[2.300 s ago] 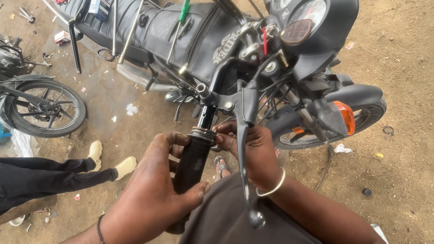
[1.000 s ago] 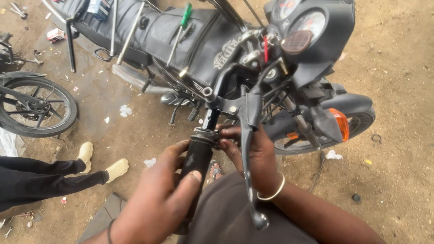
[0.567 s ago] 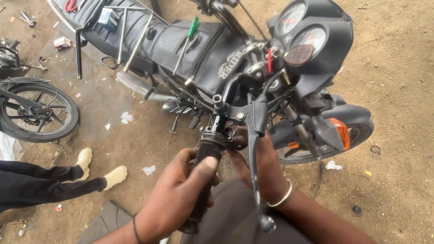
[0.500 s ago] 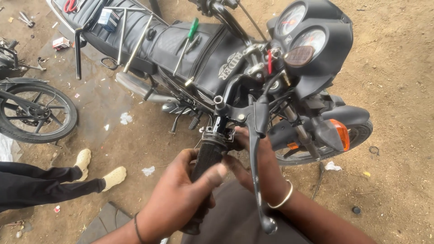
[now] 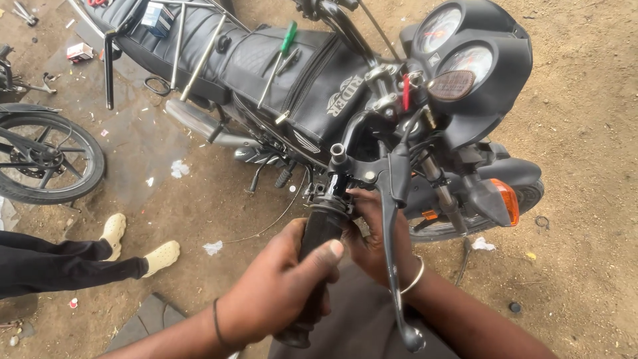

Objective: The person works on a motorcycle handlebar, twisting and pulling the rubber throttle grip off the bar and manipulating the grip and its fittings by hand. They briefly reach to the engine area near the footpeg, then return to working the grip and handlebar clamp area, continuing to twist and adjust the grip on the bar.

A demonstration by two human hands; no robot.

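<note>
- Head view, lower middle of the frame: the black handlebar grip (image 5: 318, 246) is wrapped by the left hand (image 5: 279, 292), its fingers closed around the rubber and the thumb laid across the top.
- Just right of it, the right hand (image 5: 375, 242) is tucked under the inner end of the grip beside the switch housing (image 5: 330, 189); its fingers are curled there, but whether anything is pinched cannot be told, since the lever hides them.
- The long brake lever (image 5: 392, 266) hangs down in front of the right wrist, which wears a metal bangle (image 5: 415, 279).
- The step in hand is judged to be work on the grip at the end of the bar of the motorcycle (image 5: 299, 86); a firm hold with the left hand while the right hand works at the collar would be called for next.
- Upper middle: a green-handled screwdriver (image 5: 287, 38) is laid on the seat.
- Left edge: another person's legs and pale shoes (image 5: 139, 249) are seen on the dirt ground (image 5: 585, 119), near a separate wheel (image 5: 46, 159).
</note>
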